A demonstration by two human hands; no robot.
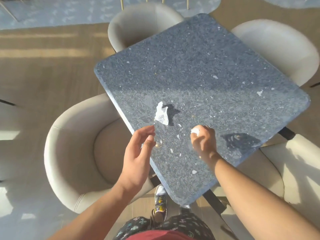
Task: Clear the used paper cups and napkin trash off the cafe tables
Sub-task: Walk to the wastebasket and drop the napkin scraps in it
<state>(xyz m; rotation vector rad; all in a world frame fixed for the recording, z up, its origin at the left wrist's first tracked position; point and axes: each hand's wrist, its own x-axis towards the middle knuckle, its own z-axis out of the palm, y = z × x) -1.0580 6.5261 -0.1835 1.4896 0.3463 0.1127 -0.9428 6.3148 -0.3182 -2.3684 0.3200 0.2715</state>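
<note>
A crumpled white napkin (162, 113) lies on the speckled blue-grey table (199, 70), near its left edge. My left hand (138, 156) hovers just below and left of it, fingers relaxed and spread, holding nothing. My right hand (204, 141) is over the table to the right, fingers curled round a small white napkin wad (195, 131) that shows at the fingertips. No paper cup is in view.
Cream tub chairs surround the table: one at the left (72, 153), one at the back (143, 21), one at the back right (277, 49) and one at the right (297, 174). The black table leg (214, 200) and my shoe (160, 205) are below the near corner.
</note>
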